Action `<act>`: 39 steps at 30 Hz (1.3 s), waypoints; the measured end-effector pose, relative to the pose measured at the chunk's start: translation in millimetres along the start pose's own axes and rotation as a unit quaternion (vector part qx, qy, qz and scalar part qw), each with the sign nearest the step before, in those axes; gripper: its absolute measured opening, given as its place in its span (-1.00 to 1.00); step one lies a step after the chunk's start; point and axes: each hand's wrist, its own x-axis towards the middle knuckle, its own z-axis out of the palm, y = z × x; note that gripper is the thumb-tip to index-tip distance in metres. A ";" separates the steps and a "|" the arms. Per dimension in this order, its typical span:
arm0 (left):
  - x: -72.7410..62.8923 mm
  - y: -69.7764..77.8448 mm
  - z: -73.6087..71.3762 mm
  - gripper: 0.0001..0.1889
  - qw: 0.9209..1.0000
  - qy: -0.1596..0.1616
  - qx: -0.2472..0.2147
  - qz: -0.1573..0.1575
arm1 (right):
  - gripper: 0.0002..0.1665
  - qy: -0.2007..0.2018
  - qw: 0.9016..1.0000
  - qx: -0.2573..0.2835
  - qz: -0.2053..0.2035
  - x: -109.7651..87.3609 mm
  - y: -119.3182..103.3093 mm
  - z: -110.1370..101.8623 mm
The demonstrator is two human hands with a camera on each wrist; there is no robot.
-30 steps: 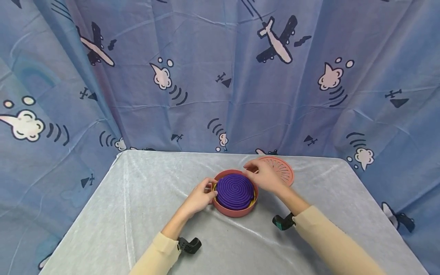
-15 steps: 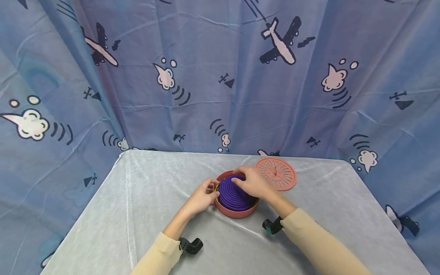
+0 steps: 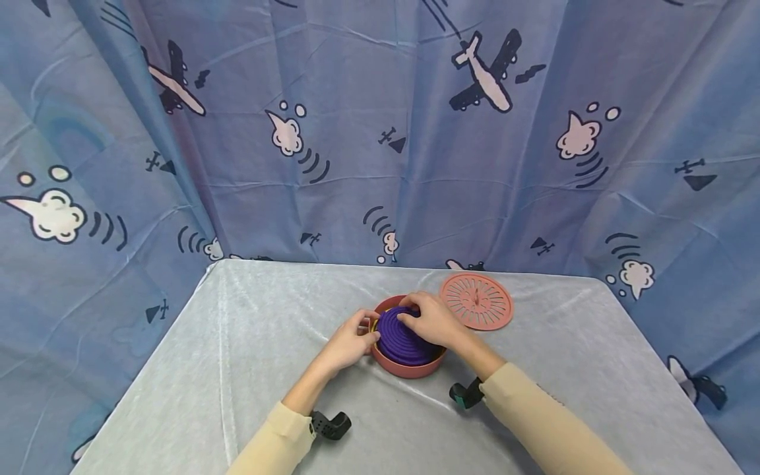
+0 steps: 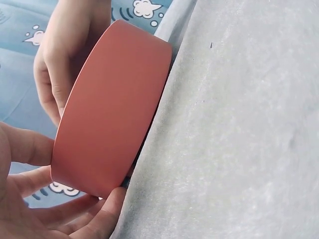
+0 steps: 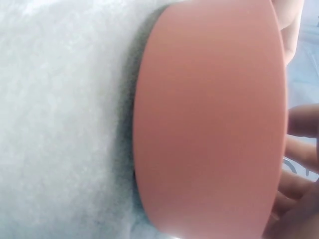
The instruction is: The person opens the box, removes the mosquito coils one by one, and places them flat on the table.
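A round salmon-pink container stands on the table with a purple spiral coil lying inside it. Something yellow shows at the container's left inner edge, partly under the coil. My left hand grips the container's left side, its thumb at the rim and fingers spread along the wall. From the right, my right hand reaches over the rim and holds the coil's far right edge, the thumb lying on top. In the right wrist view the container's wall hides the right fingertips and the coil.
Behind the right hand lies a flat pink slotted lid with a small raised piece at its middle. A pale cloth covers the table. A blue curtain printed with planes hangs along the back and sides.
My right hand has moved left and inward from the container's rim onto the purple coil, uncovering the lid. The left hand keeps its grip on the container.
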 end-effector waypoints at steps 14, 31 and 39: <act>-0.4 1.4 0.2 -0.63 1.000 0.003 0.000 0.002 | -0.58 -0.022 1.000 -0.014 0.009 2.8 -1.1 2.6; 0.1 0.4 0.0 -0.63 1.000 0.000 0.004 0.005 | -0.48 -0.055 0.998 -0.014 0.005 0.5 2.4 1.0; 0.3 0.2 0.2 -0.64 1.000 -0.001 0.000 0.009 | -0.53 -0.031 0.999 0.033 -0.009 -1.1 6.6 -4.1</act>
